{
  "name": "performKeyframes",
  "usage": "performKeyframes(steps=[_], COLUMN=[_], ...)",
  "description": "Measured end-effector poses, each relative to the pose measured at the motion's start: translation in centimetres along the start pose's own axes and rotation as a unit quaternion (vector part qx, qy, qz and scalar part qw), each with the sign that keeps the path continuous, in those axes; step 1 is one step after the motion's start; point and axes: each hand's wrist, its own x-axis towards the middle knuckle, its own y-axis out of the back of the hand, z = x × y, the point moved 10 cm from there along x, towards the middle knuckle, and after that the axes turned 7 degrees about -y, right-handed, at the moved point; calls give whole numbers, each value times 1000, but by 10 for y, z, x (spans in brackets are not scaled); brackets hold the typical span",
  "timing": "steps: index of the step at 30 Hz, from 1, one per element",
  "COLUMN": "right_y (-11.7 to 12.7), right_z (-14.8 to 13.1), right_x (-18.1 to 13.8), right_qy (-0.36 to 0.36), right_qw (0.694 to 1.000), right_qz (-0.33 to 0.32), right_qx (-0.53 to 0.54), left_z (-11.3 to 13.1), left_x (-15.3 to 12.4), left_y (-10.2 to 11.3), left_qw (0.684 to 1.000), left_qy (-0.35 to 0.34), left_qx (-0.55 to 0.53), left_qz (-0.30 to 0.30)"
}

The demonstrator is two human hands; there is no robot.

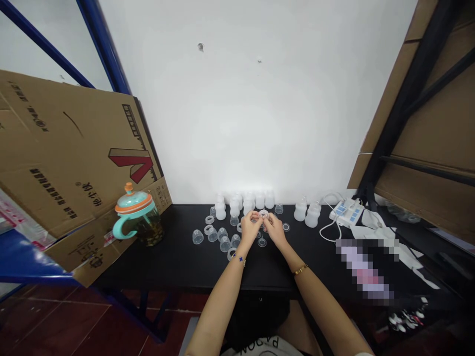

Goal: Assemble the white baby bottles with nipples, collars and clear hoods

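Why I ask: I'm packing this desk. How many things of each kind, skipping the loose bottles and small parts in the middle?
Teal jug: 1
Cardboard box: 1
Power strip: 1
White bottles beside the power strip: 2
Clear ring between left hand and right hand: 1
Total: 6

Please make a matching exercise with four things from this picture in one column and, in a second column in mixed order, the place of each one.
Things:
1. teal jug with orange lid
2. white power strip
3. small clear ring
4. row of white bottles

Places:
A. at the back of the black table, against the wall
B. between the fingertips of the left hand and right hand
C. at the table's left end, beside the cardboard box
D. on the right part of the table

Pairs: 1-C, 2-D, 3-B, 4-A
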Motion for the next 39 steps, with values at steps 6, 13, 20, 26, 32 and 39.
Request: performKeyframes(steps=[6, 13, 20, 26, 32, 39], right_y=[2, 1, 3, 5, 8, 8], right_z=[-2, -6, -4, -5, -10, -10], right_x=[-1, -2, 0, 1, 0, 0], right_qy=[7, 1, 1, 16, 34, 42], right_qw=[1000, 1000, 1000, 998, 995, 995], right_qz=[5, 0, 2, 3, 16, 11], right_qx=[-4, -11, -30, -59, -89, -89], left_z=[0, -4, -1, -3, 0, -2], left_x=[-1, 0, -1, -1, -2, -2], left_y=[0, -1, 0, -1, -2, -3], left_qw=[1000, 1000, 1000, 1000, 1000, 1000], left_qy=[-3, 0, -1, -2, -10, 1], left_qx=[2, 0, -1, -2, 2, -3], left_qz=[0, 1, 1, -2, -9, -11])
